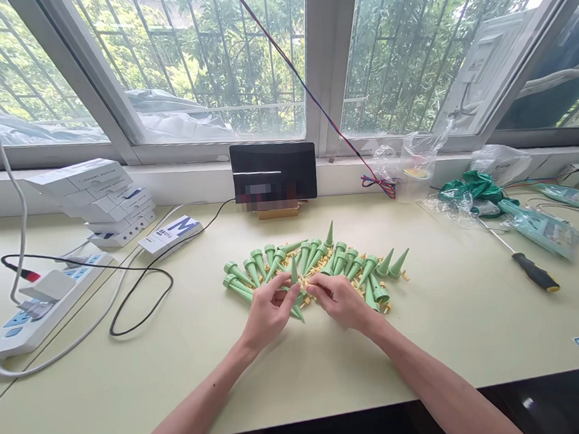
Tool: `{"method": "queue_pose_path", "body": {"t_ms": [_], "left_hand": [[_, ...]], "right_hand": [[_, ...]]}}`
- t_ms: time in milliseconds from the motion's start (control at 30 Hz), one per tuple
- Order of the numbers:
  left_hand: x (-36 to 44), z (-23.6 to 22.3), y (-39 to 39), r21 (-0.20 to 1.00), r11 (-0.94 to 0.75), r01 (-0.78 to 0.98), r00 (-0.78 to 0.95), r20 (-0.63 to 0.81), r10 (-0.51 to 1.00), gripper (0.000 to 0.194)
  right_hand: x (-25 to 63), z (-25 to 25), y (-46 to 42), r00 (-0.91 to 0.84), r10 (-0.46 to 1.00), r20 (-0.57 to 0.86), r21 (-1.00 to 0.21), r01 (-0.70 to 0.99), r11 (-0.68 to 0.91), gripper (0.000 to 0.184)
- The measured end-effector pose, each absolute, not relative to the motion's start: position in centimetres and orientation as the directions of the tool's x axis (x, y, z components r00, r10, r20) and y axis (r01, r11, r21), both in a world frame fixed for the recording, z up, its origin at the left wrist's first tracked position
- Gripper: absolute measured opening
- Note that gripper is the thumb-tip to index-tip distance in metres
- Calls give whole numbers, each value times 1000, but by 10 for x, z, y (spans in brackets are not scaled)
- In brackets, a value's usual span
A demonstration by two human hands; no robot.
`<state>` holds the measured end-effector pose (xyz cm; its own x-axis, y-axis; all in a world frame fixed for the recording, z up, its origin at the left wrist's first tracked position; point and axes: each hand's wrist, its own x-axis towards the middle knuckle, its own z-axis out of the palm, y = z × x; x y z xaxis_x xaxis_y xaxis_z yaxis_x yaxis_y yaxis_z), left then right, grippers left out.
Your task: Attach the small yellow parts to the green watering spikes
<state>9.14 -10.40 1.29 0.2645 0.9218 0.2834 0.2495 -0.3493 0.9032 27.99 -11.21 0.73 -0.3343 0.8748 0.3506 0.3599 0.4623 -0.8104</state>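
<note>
Green plastic watering spikes (pixel 234 281) lie fanned in a heap on the table, with small yellow valve pieces (pixel 323 262) scattered among them. My left hand (pixel 269 311) is closed around one green spike (pixel 294 270), whose tip points up and away. Close against it, my right hand (pixel 340 298) pinches a small yellow valve piece (pixel 303 284) at the side of that spike. Whether the piece sits in the spike is hidden by my fingertips. Another spike's tip (pixel 300 314) pokes out below my left fingers.
A black tablet (pixel 274 171) stands at the back. To the left are stacked white boxes (pixel 100 198), a power strip (pixel 8 336) and a looped black cable (pixel 138 269). A screwdriver (pixel 534 271) and plastic bags (pixel 541 227) lie on the right.
</note>
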Motion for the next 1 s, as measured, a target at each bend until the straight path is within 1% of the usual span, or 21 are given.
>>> {"method": "queue_pose_path", "body": {"t_ms": [133,300,467,667,833,933,1000], "left_hand": [[92,14,-104,911,-328,251,233,272,934,24],[92,12,-104,915,-315,253,227,260,939,25],[92,13,-105,913,-316,260,235,257,937,26],[92,13,-105,900,-354,253,252,292,923,25],[92,12,-105,888,-379,260,262,312,913,24],[92,12,-105,889,-377,260,255,313,915,24],[92,13,-105,895,-362,258,245,302,921,24]], "right_hand": [[279,6,-112,-309,883,355,-823,346,452,14],[279,4,-111,-299,876,379,-817,337,468,12],[279,5,-111,-301,882,362,-823,341,454,11],[280,5,-112,-311,882,354,-815,360,454,14],[281,6,-111,-328,873,361,-791,388,473,23],[280,7,-112,-329,873,361,-784,400,475,27],[280,8,-112,-318,879,356,-789,401,465,26]]}}
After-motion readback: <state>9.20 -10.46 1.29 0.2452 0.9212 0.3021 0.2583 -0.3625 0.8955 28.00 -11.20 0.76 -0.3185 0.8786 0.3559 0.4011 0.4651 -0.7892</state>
